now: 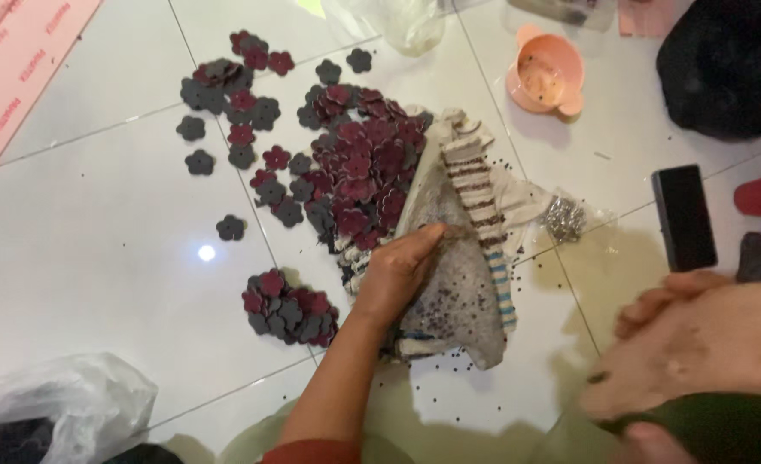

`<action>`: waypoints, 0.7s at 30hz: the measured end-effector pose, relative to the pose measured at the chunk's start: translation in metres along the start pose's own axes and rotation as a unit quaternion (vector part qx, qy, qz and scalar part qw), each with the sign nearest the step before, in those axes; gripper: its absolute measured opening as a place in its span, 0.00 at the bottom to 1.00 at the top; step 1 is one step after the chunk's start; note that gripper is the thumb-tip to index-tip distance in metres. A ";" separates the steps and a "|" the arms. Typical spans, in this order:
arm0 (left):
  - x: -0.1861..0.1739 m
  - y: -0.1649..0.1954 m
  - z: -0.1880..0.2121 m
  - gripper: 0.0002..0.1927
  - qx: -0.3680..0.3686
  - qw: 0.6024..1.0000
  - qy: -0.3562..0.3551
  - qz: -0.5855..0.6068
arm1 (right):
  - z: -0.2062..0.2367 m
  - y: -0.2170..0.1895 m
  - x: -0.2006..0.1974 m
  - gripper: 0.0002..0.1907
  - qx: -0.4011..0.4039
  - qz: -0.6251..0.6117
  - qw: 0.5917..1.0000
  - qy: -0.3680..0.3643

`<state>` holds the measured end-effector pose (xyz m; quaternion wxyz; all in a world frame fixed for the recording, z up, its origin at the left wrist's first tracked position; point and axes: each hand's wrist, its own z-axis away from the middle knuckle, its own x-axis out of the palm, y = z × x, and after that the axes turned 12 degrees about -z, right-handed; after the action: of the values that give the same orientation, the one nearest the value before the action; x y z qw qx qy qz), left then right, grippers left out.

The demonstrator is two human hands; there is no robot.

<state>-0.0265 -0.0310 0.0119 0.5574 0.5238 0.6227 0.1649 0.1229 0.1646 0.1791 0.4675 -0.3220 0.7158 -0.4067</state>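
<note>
Floor: glossy white tiles (97, 249) with grey grout lines, one lamp reflection; tiny dark beads scattered near centre. Left hand (395, 273) grasping the edge of a striped, frayed cloth (462, 258), folded up into a tilted flap; beads cling to its underside. Right hand (690, 344) blurred at the lower right, fingers curled; whether it holds anything cannot be told. Dark red and grey flower-shaped cutouts (359, 159) piled on the cloth's far side and strewn over tiles to the left. Pink two-handled bowl (545, 79) beyond. Black flat rectangular object (683, 217) right. Clear bag of small metal pieces (564, 218) just beside the cloth. Crumpled plastic bag (58, 404) lower left
</note>
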 end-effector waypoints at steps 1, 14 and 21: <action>0.000 -0.001 0.000 0.18 0.015 1.000 0.013 0.003 | -0.001 0.004 0.005 0.49 -0.012 0.023 1.000 -0.009; -0.006 0.009 -0.005 0.16 0.016 1.000 0.008 -0.012 | -0.008 -0.027 0.008 0.41 -0.042 0.177 0.980 -0.075; 0.000 0.001 0.001 0.13 -0.030 0.999 -0.035 -0.018 | -0.006 0.020 0.039 0.53 -0.204 0.326 0.922 -0.038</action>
<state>-0.0255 -0.0310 0.0129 0.5972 0.5006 0.6071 0.1555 0.1021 0.1426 0.1473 0.5256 -0.1745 0.8302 -0.0641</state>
